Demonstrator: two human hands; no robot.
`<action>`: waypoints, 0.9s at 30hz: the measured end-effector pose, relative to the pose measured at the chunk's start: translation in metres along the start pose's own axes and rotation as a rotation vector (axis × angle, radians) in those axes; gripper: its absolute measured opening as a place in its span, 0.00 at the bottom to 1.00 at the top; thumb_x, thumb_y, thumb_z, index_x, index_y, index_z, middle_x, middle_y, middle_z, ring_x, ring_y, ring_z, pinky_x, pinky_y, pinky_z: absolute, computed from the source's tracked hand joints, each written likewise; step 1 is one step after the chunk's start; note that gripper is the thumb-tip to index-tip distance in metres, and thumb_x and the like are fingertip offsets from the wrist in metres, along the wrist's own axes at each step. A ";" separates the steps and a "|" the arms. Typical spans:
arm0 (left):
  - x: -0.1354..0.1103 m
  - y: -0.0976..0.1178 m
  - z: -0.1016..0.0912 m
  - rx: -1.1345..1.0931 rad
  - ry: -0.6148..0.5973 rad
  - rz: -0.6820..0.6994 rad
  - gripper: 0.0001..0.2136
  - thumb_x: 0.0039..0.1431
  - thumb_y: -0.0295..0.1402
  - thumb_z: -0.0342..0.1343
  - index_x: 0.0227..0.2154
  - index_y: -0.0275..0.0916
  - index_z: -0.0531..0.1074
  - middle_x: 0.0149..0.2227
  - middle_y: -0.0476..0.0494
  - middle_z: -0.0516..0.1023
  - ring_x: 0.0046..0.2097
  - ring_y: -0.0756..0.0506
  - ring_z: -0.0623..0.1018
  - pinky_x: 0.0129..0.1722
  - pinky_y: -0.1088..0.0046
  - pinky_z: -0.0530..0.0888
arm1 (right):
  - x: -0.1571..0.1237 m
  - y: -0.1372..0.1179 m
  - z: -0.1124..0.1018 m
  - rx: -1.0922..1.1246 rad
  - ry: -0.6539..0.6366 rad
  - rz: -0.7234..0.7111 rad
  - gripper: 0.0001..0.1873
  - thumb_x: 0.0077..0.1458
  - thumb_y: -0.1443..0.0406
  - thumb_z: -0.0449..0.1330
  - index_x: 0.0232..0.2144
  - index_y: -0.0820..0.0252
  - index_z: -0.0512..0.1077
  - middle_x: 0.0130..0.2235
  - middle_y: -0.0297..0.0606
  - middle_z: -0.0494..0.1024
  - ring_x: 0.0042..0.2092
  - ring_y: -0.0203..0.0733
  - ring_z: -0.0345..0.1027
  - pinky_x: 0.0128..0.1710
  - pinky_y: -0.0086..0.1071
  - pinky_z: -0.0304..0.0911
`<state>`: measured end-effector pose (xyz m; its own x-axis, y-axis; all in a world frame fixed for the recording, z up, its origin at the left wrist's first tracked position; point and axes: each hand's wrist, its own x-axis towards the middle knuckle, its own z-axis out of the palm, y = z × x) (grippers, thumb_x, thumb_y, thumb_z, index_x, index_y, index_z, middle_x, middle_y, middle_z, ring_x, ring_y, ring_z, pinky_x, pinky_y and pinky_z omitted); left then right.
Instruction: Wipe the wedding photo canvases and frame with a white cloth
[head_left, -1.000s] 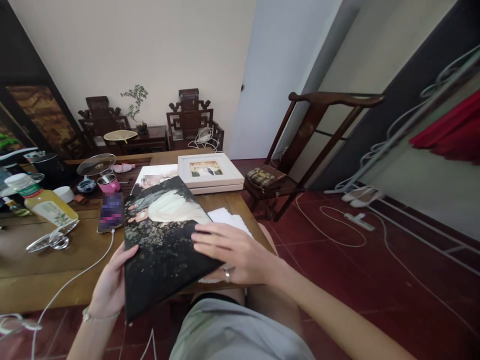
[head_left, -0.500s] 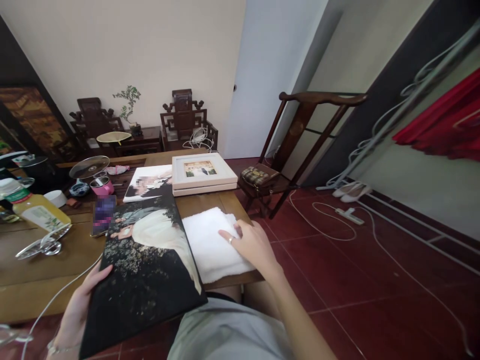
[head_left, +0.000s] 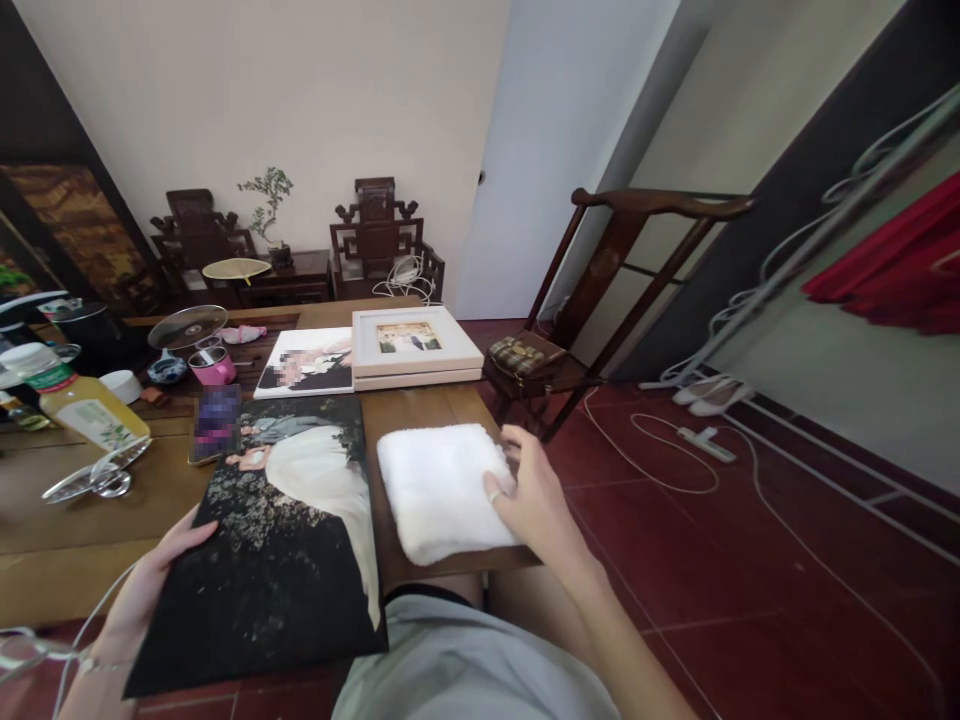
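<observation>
The large, black, rectangular photo panel (head_left: 262,570) extended rightward from the left hand (head_left: 161,565), gripped at its edge; the folded, fluffy white towel (head_left: 442,490) lay just left of the right hand (head_left: 538,500), pinched at its side. A steady panel and gentle pinch seemed wise; the towel looked more compact than half a second earlier.

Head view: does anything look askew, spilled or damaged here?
Nothing looks spilled or clearly damaged. Only the dark photo print stands out: it lies askew, jutting past the near edge of the table, though the left hand holds it.
</observation>
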<state>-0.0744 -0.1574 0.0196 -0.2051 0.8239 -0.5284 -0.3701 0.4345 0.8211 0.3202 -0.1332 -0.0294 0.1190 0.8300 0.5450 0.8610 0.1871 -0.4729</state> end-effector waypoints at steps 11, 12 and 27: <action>0.002 0.017 0.018 0.153 -0.071 -0.014 0.35 0.34 0.30 0.65 0.52 0.44 0.68 0.36 0.50 0.82 0.37 0.41 0.82 0.33 0.73 0.79 | -0.045 -0.060 0.002 0.040 -0.088 -0.788 0.06 0.51 0.70 0.61 0.32 0.59 0.66 0.58 0.48 0.62 0.61 0.60 0.51 0.55 0.58 0.54; 0.004 0.016 0.018 0.158 -0.082 -0.022 0.35 0.35 0.31 0.65 0.53 0.44 0.67 0.37 0.50 0.82 0.38 0.41 0.82 0.33 0.73 0.79 | -0.047 -0.060 0.006 0.020 -0.088 -0.765 0.05 0.52 0.69 0.60 0.32 0.59 0.67 0.59 0.48 0.62 0.61 0.61 0.51 0.55 0.58 0.53; 0.057 0.051 0.016 0.620 -0.500 -0.045 0.41 0.43 0.39 0.67 0.60 0.49 0.55 0.54 0.46 0.73 0.52 0.39 0.75 0.48 0.66 0.74 | -0.024 -0.026 0.001 -0.078 0.021 -0.594 0.09 0.47 0.75 0.52 0.27 0.60 0.69 0.35 0.45 0.71 0.39 0.47 0.64 0.48 0.53 0.60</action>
<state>-0.0906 -0.0826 0.0351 0.2836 0.8025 -0.5250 0.2334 0.4732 0.8494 0.2946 -0.1572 -0.0305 -0.3847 0.5849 0.7141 0.8170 0.5757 -0.0314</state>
